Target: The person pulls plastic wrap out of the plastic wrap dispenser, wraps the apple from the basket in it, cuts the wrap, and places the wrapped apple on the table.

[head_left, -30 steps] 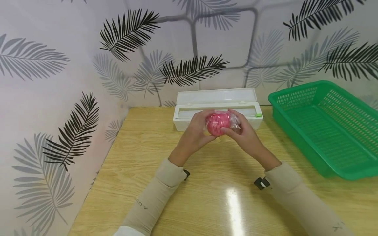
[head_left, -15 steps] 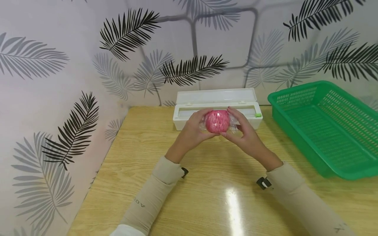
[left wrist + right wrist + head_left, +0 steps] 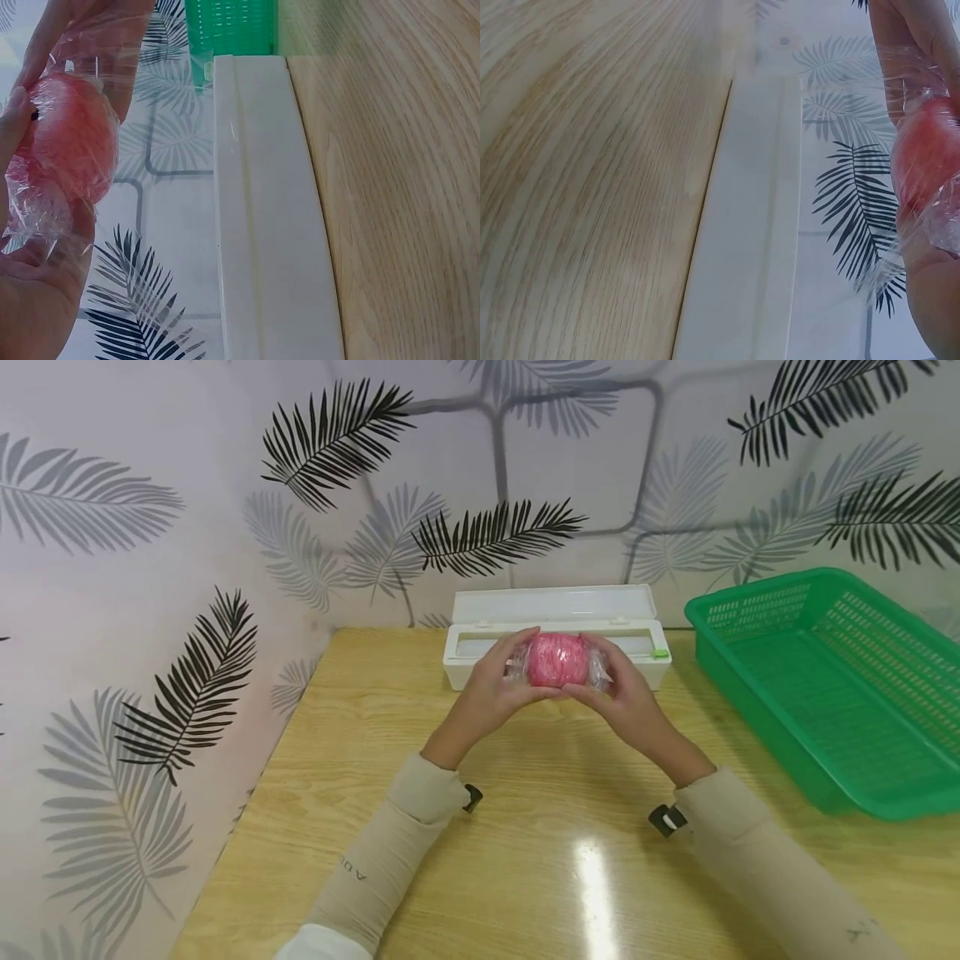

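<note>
A pinkish-red apple wrapped in clear cling film is held between both hands. My left hand grips its left side, with the thumb along the lower edge and the fingers around the back. On the other side my right hand holds it the same way, the two thumb tips meeting below the fruit. Crumpled film bunches at both ends of the apple, under the palms. In the left wrist view, the apple shows through taut, shiny film. Right behind the hands stands a white cling film dispenser, its lid raised.
A green plastic basket stands on the right of the wooden table. The dispenser's raised lid leans toward the leaf-patterned wall. A small green slider sits at the dispenser's right end.
The apple has been turned between the hands, so its film-covered side faces up more squarely. Both thumbs have come together beneath it, and the left hand has shifted slightly left.
</note>
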### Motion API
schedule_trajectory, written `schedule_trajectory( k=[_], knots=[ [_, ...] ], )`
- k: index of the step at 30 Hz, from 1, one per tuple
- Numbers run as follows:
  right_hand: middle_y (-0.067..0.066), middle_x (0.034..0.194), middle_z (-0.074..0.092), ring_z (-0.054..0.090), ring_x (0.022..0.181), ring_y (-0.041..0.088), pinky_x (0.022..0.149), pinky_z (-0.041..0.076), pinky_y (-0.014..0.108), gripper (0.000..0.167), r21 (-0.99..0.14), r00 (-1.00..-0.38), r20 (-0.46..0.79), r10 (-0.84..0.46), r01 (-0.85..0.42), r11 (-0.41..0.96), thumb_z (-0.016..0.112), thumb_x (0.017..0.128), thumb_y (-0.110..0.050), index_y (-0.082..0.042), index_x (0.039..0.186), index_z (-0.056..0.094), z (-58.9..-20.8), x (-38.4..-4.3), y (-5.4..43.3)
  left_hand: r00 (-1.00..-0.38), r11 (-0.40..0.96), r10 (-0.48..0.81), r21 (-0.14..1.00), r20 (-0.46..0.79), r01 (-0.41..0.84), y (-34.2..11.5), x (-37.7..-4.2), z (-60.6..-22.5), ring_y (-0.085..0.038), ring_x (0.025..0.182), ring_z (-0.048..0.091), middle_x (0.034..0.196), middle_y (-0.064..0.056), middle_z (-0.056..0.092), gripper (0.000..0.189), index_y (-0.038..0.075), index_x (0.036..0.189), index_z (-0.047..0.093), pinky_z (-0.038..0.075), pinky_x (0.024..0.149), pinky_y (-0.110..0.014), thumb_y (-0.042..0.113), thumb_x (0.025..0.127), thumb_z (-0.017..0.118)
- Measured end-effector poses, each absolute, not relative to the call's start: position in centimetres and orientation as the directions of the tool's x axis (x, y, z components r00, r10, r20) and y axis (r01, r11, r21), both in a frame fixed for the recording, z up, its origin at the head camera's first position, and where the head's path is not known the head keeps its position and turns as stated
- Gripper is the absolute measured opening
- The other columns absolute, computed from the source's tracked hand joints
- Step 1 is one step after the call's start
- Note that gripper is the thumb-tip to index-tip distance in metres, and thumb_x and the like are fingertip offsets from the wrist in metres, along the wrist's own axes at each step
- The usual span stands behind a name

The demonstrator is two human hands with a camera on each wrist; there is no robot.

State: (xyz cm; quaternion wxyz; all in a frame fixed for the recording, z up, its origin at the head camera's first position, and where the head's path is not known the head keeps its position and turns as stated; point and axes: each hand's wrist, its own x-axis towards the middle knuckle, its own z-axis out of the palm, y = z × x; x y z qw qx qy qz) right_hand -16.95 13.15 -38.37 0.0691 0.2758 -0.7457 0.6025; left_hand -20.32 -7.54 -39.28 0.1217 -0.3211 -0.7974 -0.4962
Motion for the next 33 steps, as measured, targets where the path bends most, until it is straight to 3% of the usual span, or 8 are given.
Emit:
schedule_trajectory(
  k=[4, 7, 14, 19, 23, 29, 33],
  knots=[
    [0.017, 0.131, 0.044, 0.049, 0.114, 0.03, 0.082, 0.051, 0.026, 0.061, -0.877, -0.867, 0.418, -0.272, -0.463, 0.126, 0.064, 0.087, -0.009, 0.0, 0.139, 0.032, -38.1, -17.1, 12.9, -0.812, 0.269, 0.356, 0.781, 0.463, 0.563, -7.3, -20.2, -39.1, -0.014, 0.106, 0.054, 0.122, -0.002, 0.053, 0.076, 0.016, 0.135, 0.041, 0.05, 0.084, -0.026, 0.033, 0.072, 0.079],
    [0.017, 0.13, 0.045, 0.05, 0.113, 0.028, 0.081, 0.051, 0.025, 0.059, -0.88, -0.878, 0.421, -0.227, -0.456, 0.132, 0.064, 0.088, -0.011, 0.0, 0.137, 0.035, -37.7, -17.1, 12.8, -0.801, 0.315, 0.358, 0.746, 0.479, 0.587, -7.1, -20.3, -39.0, -0.012, 0.113, 0.049, 0.129, -0.001, 0.049, 0.077, 0.018, 0.136, 0.039, 0.046, 0.091, -0.027, 0.036, 0.073, 0.077],
    [0.011, 0.13, 0.047, 0.05, 0.115, 0.025, 0.084, 0.05, 0.026, 0.053, -0.882, -0.902, 0.398, -0.168, -0.426, 0.199, 0.061, 0.091, -0.022, -0.007, 0.136, 0.039, -38.2, -18.0, 12.8, -0.661, 0.414, 0.468, 0.516, 0.586, 0.75, -6.7, -20.6, -39.1, -0.011, 0.135, 0.021, 0.148, -0.001, 0.022, 0.098, 0.016, 0.145, 0.02, 0.024, 0.109, -0.028, 0.034, 0.07, 0.08],
    [0.008, 0.128, 0.05, 0.05, 0.114, 0.022, 0.087, 0.05, 0.032, 0.051, -0.886, -0.919, 0.366, -0.144, -0.392, 0.248, 0.06, 0.091, -0.032, -0.012, 0.134, 0.043, -39.6, -18.9, 13.1, -0.606, 0.493, 0.514, 0.369, 0.608, 0.788, -6.6, -20.8, -39.3, -0.017, 0.138, 0.014, 0.151, -0.005, 0.015, 0.095, 0.015, 0.145, 0.019, 0.022, 0.11, -0.029, 0.03, 0.073, 0.079],
    [0.007, 0.124, 0.053, 0.052, 0.11, 0.02, 0.088, 0.049, 0.036, 0.049, -0.886, -0.932, 0.344, -0.114, -0.362, 0.291, 0.057, 0.091, -0.036, -0.011, 0.131, 0.046, -39.8, -19.1, 13.0, -0.573, 0.49, 0.534, 0.324, 0.622, 0.809, -6.5, -20.8, -39.2, -0.018, 0.137, 0.016, 0.148, -0.01, 0.019, 0.09, 0.013, 0.142, 0.02, 0.023, 0.109, -0.027, 0.024, 0.074, 0.079],
    [0.01, 0.121, 0.054, 0.056, 0.101, 0.02, 0.079, 0.052, 0.024, 0.053, -0.912, -0.953, 0.267, -0.141, -0.298, 0.282, 0.055, 0.091, -0.042, -0.01, 0.133, 0.044, -39.3, -19.2, 12.9, -0.532, 0.472, 0.519, 0.295, 0.669, 0.831, -6.6, -20.7, -39.2, -0.018, 0.133, 0.026, 0.14, -0.013, 0.034, 0.083, 0.007, 0.136, 0.029, 0.024, 0.108, -0.026, 0.02, 0.073, 0.08],
    [0.007, 0.125, 0.052, 0.053, 0.109, 0.02, 0.088, 0.049, 0.032, 0.055, -0.912, -0.95, 0.251, -0.188, -0.297, 0.282, 0.053, 0.092, -0.045, -0.012, 0.135, 0.043, -39.0, -19.2, 13.0, -0.535, 0.469, 0.499, 0.307, 0.681, 0.828, -6.8, -20.8, -39.2, -0.017, 0.131, 0.03, 0.138, -0.01, 0.038, 0.081, 0.006, 0.135, 0.033, 0.025, 0.108, -0.025, 0.022, 0.071, 0.081]
  ],
)
